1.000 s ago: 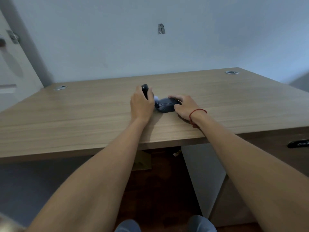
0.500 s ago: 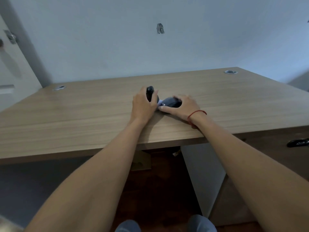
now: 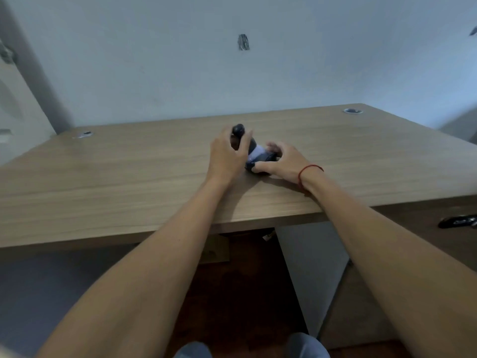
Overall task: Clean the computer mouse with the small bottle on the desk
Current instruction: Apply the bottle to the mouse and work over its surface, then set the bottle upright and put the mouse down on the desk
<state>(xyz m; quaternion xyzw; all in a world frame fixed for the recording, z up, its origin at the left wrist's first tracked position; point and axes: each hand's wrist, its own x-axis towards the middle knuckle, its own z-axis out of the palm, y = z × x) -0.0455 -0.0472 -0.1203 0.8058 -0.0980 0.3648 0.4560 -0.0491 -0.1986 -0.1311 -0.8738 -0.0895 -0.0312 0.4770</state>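
The light-brown wooden bench showed streaked grain. The small bottle was black-capped with a white label — the rounded computer mouse dark grey. A thin red string bracelet — the wall pale blue-grey.

Small bottle — dark body with a rounded black cap at the top and a pale label on its lower part; tilted, cap end leaning away from the viewer, base toward the mouse. It is enclosed by the left hand's fingers, cap protruding above them. Computer mouse — dark, low and rounded, resting on the wooden desk, pinched between the right hand's thumb and fingers; bottle base just beside it, contact unclear owing to blur.
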